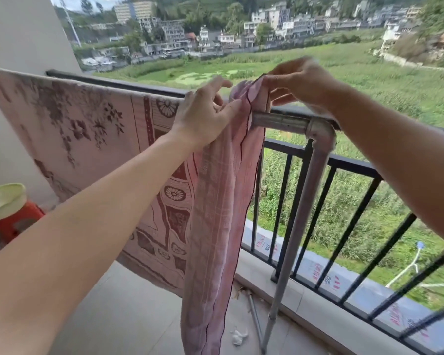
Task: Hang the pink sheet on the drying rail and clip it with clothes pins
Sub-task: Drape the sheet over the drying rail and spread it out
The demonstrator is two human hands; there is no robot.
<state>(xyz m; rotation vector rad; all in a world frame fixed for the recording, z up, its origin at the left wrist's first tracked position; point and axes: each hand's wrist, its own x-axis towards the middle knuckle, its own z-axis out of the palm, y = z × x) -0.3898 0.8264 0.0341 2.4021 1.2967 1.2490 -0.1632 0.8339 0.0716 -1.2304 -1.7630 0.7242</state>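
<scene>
The pink sheet [92, 139], printed with dark flowers, hangs over the grey metal drying rail [280, 121] and spreads to the left. Its right end is bunched into a long hanging fold [210, 226] that reaches almost to the floor. My left hand [203, 116] rests on the bunched cloth at the rail, fingers pinching the fabric. My right hand [295, 80] grips the sheet's top edge just above the rail, to the right of the left hand. No clothes pin is visible.
The rail's elbow joint [321, 134] and leg [292, 226] stand right of the sheet. A black balcony railing [344, 165] runs behind, with fields far below. A pale green basin [3, 201] sits on an orange stool [18, 221] at the left. A white scrap [239, 336] lies on the tiles.
</scene>
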